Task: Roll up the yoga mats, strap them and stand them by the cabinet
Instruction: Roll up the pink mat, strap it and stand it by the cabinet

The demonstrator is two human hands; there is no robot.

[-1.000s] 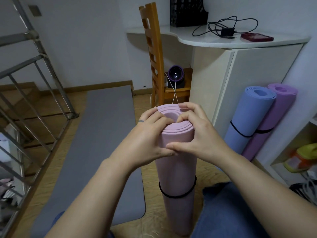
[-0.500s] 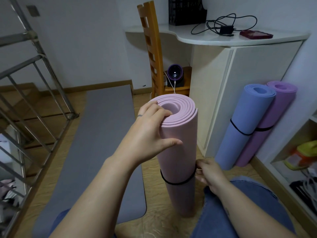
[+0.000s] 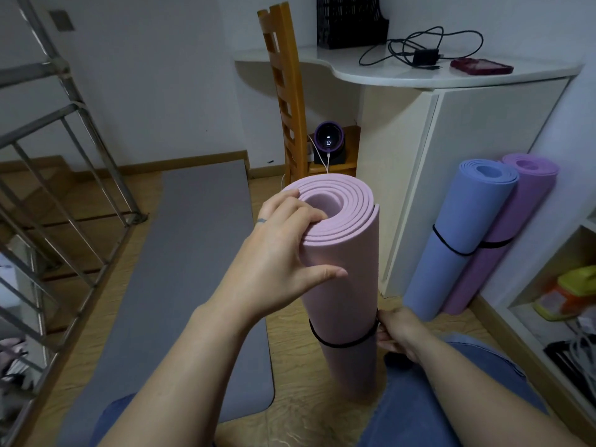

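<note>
A rolled pink yoga mat (image 3: pixel 345 285) stands upright on the wooden floor in front of me. My left hand (image 3: pixel 280 253) grips its top end, fingers curled over the rim and thumb across the side. A black strap (image 3: pixel 342 341) circles the roll lower down. My right hand (image 3: pixel 398 332) pinches that strap at the roll's right side. A blue rolled mat (image 3: pixel 461 240) and a purple rolled mat (image 3: pixel 512 227), each strapped in black, lean against the white cabinet (image 3: pixel 477 130). A grey mat (image 3: pixel 180 269) lies flat on the floor at left.
A wooden chair (image 3: pixel 287 91) stands behind the pink roll, with a small purple device (image 3: pixel 328 139) on its seat. A metal stair railing (image 3: pixel 58 188) runs along the left. Open shelves (image 3: pixel 567 301) with clutter sit at the right. Cables and a phone lie on the cabinet top.
My right hand left the top of the pink roll and dropped to the black strap at its lower right. My left hand kept its hold on the top.
</note>
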